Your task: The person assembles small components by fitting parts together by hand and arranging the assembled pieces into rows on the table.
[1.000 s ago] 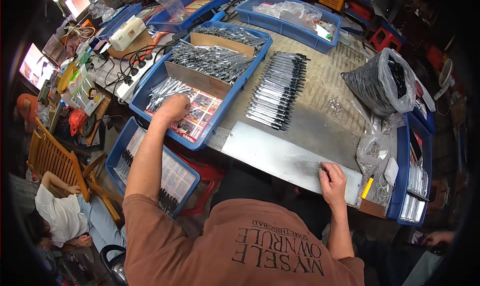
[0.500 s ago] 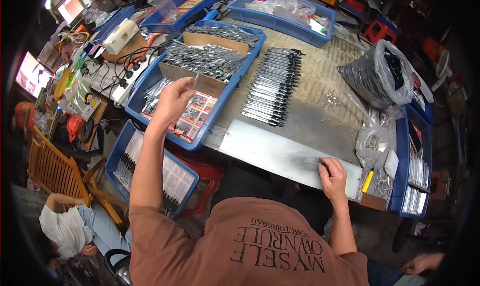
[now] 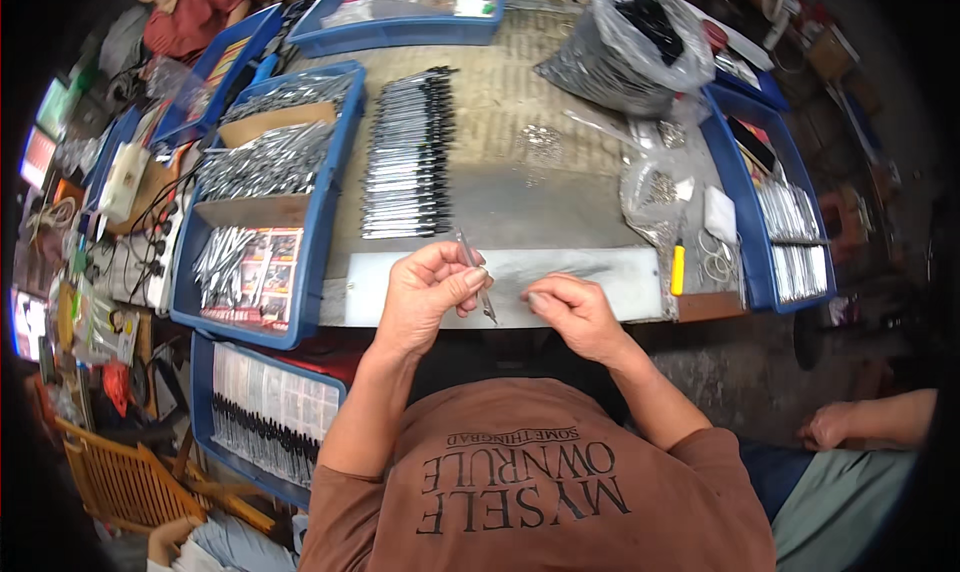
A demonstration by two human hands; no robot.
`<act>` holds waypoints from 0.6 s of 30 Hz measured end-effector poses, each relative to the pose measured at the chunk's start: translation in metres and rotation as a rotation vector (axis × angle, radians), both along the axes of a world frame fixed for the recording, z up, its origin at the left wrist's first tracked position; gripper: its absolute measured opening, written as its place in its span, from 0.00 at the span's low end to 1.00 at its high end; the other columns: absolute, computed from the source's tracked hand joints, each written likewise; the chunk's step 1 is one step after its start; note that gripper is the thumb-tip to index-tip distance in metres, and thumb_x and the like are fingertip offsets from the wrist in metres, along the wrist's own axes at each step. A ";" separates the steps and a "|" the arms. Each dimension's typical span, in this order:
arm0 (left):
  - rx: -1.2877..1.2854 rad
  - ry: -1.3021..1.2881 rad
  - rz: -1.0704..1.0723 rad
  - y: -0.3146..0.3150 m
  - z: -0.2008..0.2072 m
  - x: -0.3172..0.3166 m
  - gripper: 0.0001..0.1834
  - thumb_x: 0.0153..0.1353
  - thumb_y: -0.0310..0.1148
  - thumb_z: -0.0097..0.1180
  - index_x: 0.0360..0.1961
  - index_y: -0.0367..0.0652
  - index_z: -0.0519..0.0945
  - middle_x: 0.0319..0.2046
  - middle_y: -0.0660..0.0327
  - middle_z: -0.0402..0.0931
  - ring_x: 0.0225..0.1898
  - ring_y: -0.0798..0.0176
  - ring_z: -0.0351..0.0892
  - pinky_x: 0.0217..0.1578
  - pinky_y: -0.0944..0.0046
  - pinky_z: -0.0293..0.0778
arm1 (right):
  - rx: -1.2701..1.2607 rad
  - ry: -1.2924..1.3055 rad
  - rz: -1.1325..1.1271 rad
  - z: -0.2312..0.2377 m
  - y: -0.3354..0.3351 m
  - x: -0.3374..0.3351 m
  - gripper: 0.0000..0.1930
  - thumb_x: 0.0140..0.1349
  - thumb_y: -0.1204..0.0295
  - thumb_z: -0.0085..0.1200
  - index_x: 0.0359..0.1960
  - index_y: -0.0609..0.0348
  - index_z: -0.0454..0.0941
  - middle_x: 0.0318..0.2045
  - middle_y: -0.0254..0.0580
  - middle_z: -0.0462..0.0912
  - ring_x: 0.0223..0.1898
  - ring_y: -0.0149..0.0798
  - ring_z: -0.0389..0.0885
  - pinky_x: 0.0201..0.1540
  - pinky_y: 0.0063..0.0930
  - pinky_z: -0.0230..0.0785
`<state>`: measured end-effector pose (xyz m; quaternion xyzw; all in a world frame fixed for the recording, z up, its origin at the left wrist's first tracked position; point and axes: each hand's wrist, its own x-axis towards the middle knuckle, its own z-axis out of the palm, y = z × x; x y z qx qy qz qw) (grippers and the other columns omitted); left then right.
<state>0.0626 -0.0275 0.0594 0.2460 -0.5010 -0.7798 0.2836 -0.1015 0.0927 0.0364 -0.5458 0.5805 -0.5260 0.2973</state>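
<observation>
Whereas a second ago the left hand (image 3: 425, 297) was down in the front compartment of the divided tray (image 3: 336, 177), it is now over the white plate (image 3: 620, 277), thumb and fingers pinching a slim rod (image 3: 488, 306). The right hand (image 3: 578, 317) has moved too, from the plate's far right end to near its middle; its fingers are curled, and I cannot tell whether they hold anything small. So the rod appears to be within reach of both hands: it tilts over the plate, its lower end near the right fingertips but apart from them. Beyond the plate, on the worn table (image 3: 490, 137), a row of pens (image 3: 410, 162) lies side by side, with loose metal bits (image 3: 540, 150) to its right, then a clear sack (image 3: 610, 57) of black parts. A yellow-handled tool (image 3: 678, 270) lies by the right tray (image 3: 735, 222). Lower left, another tray (image 3: 203, 372) holds dark-tipped pens, above a slatted wooden chair (image 3: 120, 472). The room is crowded: a co-worker in red (image 3: 195, 17) at the upper left, another's forearm (image 3: 880, 420) at the right.
</observation>
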 end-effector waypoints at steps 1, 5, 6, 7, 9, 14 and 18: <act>0.033 0.024 -0.008 0.006 -0.003 -0.006 0.07 0.53 0.26 0.58 0.32 0.37 0.75 0.24 0.60 0.76 0.19 0.74 0.70 0.20 0.77 0.66 | 0.063 -0.094 0.055 0.002 0.002 0.003 0.07 0.58 0.73 0.52 0.32 0.66 0.76 0.23 0.36 0.74 0.23 0.26 0.68 0.26 0.20 0.62; 0.090 0.081 0.036 0.030 -0.018 -0.027 0.07 0.53 0.26 0.58 0.33 0.37 0.74 0.25 0.62 0.74 0.21 0.75 0.69 0.21 0.77 0.65 | 0.118 -0.278 0.082 -0.001 0.008 0.008 0.08 0.59 0.70 0.51 0.31 0.65 0.76 0.21 0.30 0.72 0.24 0.21 0.65 0.26 0.18 0.60; 0.079 0.056 0.048 0.035 -0.021 -0.028 0.06 0.54 0.25 0.57 0.33 0.36 0.74 0.25 0.63 0.74 0.22 0.75 0.69 0.22 0.76 0.66 | 0.141 -0.309 0.104 -0.003 0.010 0.008 0.09 0.59 0.70 0.52 0.29 0.64 0.76 0.21 0.29 0.72 0.24 0.20 0.65 0.26 0.18 0.60; 0.081 0.063 0.020 0.038 -0.021 -0.030 0.06 0.54 0.25 0.57 0.33 0.36 0.74 0.25 0.63 0.74 0.22 0.75 0.69 0.22 0.76 0.66 | 0.161 -0.339 0.123 -0.005 0.012 0.007 0.09 0.60 0.69 0.52 0.28 0.64 0.76 0.20 0.27 0.71 0.24 0.19 0.64 0.26 0.17 0.60; 0.037 0.006 0.019 0.041 -0.020 -0.030 0.06 0.55 0.24 0.55 0.34 0.36 0.74 0.25 0.63 0.74 0.22 0.74 0.70 0.23 0.75 0.67 | 0.189 -0.356 0.125 -0.004 0.017 0.005 0.10 0.60 0.69 0.52 0.26 0.63 0.75 0.19 0.27 0.72 0.25 0.19 0.65 0.27 0.17 0.60; 0.024 0.036 -0.041 0.044 -0.023 -0.036 0.07 0.54 0.25 0.56 0.34 0.35 0.74 0.26 0.57 0.76 0.21 0.71 0.71 0.22 0.74 0.69 | 0.111 -0.217 0.103 -0.008 0.029 -0.002 0.09 0.59 0.69 0.51 0.28 0.63 0.75 0.20 0.32 0.75 0.25 0.22 0.68 0.28 0.20 0.63; -0.007 0.029 -0.025 0.046 -0.018 -0.038 0.06 0.55 0.26 0.56 0.32 0.35 0.75 0.25 0.56 0.76 0.21 0.71 0.72 0.23 0.74 0.70 | 0.127 -0.146 0.073 0.001 0.039 -0.015 0.10 0.59 0.68 0.52 0.31 0.64 0.75 0.23 0.36 0.76 0.25 0.27 0.72 0.29 0.23 0.64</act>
